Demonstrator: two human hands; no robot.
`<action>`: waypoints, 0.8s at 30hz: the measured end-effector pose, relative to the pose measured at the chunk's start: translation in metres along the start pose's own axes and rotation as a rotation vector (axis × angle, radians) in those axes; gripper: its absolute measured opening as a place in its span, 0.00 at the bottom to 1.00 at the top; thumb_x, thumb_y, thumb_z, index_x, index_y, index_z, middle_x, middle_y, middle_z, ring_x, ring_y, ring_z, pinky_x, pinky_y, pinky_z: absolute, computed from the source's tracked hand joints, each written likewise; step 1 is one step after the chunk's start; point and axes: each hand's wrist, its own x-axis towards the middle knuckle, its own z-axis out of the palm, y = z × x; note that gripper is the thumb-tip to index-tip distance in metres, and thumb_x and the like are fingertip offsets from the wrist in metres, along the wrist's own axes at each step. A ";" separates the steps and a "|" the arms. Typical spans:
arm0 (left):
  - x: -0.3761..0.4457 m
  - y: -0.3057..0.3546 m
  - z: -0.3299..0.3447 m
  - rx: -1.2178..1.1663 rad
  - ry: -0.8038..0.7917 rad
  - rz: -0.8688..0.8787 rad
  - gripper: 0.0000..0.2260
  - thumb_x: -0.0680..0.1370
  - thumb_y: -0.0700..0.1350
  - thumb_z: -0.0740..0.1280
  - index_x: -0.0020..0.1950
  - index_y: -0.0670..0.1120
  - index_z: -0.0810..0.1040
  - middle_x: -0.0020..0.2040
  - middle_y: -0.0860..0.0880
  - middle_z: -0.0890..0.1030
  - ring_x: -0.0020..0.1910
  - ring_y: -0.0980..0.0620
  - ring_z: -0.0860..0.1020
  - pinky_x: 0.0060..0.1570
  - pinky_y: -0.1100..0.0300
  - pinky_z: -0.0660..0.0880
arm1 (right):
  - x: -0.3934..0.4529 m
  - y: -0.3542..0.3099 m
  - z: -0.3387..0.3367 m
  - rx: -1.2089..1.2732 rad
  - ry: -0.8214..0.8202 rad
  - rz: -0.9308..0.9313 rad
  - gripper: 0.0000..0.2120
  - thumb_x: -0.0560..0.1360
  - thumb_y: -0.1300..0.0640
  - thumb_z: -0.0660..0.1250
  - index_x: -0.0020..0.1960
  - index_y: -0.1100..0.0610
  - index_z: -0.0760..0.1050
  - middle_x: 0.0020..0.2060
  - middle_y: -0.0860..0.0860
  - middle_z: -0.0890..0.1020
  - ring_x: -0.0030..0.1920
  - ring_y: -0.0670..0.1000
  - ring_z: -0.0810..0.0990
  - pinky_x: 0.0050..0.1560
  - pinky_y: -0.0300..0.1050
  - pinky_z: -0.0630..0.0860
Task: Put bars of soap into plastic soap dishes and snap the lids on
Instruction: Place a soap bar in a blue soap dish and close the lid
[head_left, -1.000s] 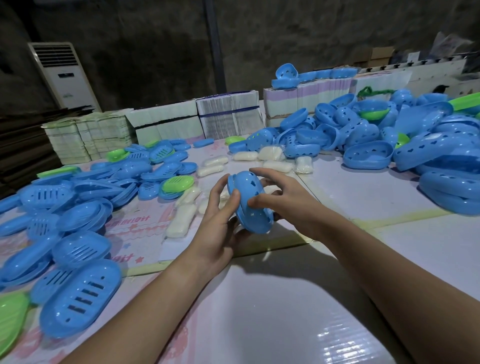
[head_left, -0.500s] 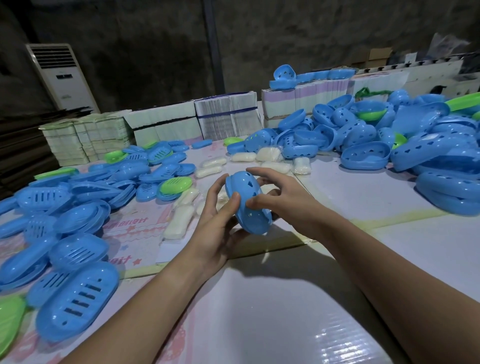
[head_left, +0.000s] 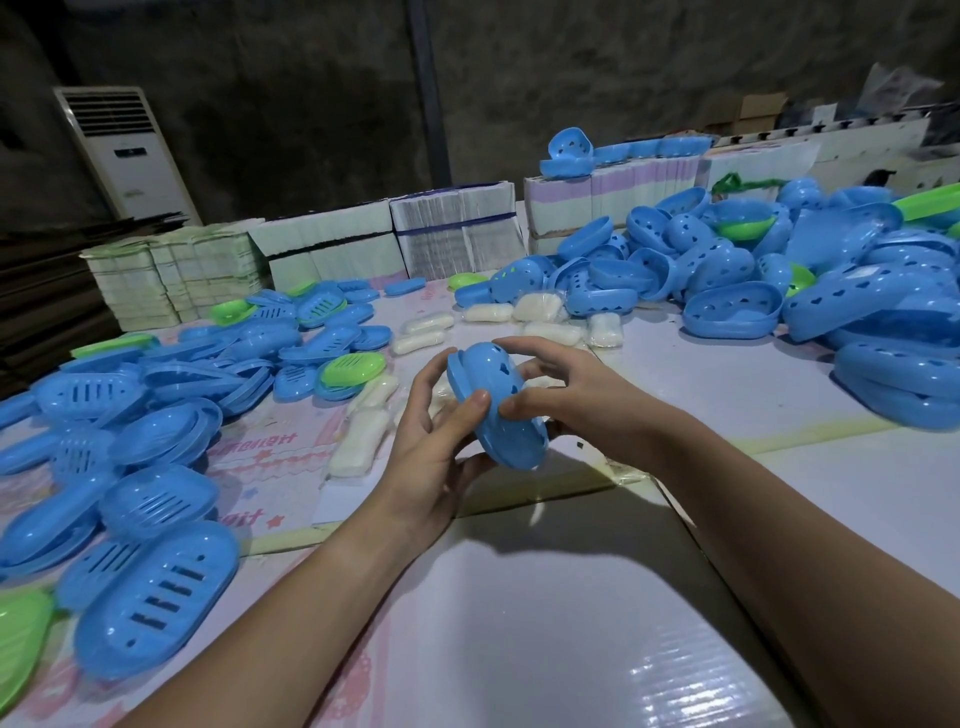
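We're holding one blue dish (head_left: 498, 405) up off the table (head_left: 519, 649), dead center, with both hands wrapped around it. Our left hand (head_left: 436, 441) is gripping it from the 9 o'clock side, thumb pressing on the domed shell and fingers curling behind. Our right hand (head_left: 566, 395) is pinching it from 3 o'clock, fingers arching over the top, thumb near the left one. The dish is tilting on its edge, and a rim line is showing along its upper left, so it looks like lid and base are already together or getting squeezed shut. We can't tell if there's soap inside; the shell is hiding it.

As for progress, we're guessing there's loads left. Loose bars (head_left: 363, 436) are lying on the table just beyond our hands, from about 10 to 12 o'clock, still undished. A big heap of slotted lids (head_left: 150, 597) is spreading from 8 to 10 o'clock, a few green ones (head_left: 353, 369) mixed in. The heart-holed bases (head_left: 732, 312) are piling up from 1 to 3 o'clock, most of them sitting open. Which pieces on the table are finished sets, we honestly can't say from here.

Stacks of flat cartons (head_left: 322, 244) are sitting along the far edge at 11 to 12, and an air-con unit (head_left: 124, 150) is standing back at 10 o'clock.
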 end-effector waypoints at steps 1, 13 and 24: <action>0.000 0.000 0.000 -0.001 -0.006 -0.002 0.34 0.69 0.50 0.77 0.73 0.59 0.69 0.65 0.43 0.81 0.61 0.39 0.81 0.47 0.48 0.82 | 0.000 0.000 -0.001 0.002 -0.003 -0.005 0.33 0.58 0.48 0.76 0.62 0.39 0.76 0.49 0.48 0.80 0.46 0.48 0.84 0.41 0.43 0.80; 0.000 -0.002 0.002 -0.008 0.032 0.012 0.32 0.71 0.45 0.74 0.74 0.54 0.69 0.63 0.43 0.82 0.61 0.40 0.82 0.47 0.46 0.82 | 0.001 0.002 -0.011 -0.073 -0.074 0.003 0.33 0.62 0.50 0.77 0.65 0.39 0.73 0.42 0.41 0.83 0.50 0.50 0.84 0.51 0.54 0.82; 0.002 -0.007 -0.001 0.013 0.013 0.006 0.32 0.65 0.52 0.80 0.66 0.65 0.73 0.61 0.46 0.84 0.57 0.42 0.84 0.44 0.49 0.82 | -0.001 -0.001 -0.012 -0.170 -0.045 -0.005 0.34 0.61 0.51 0.75 0.65 0.35 0.71 0.50 0.48 0.81 0.47 0.44 0.83 0.41 0.40 0.79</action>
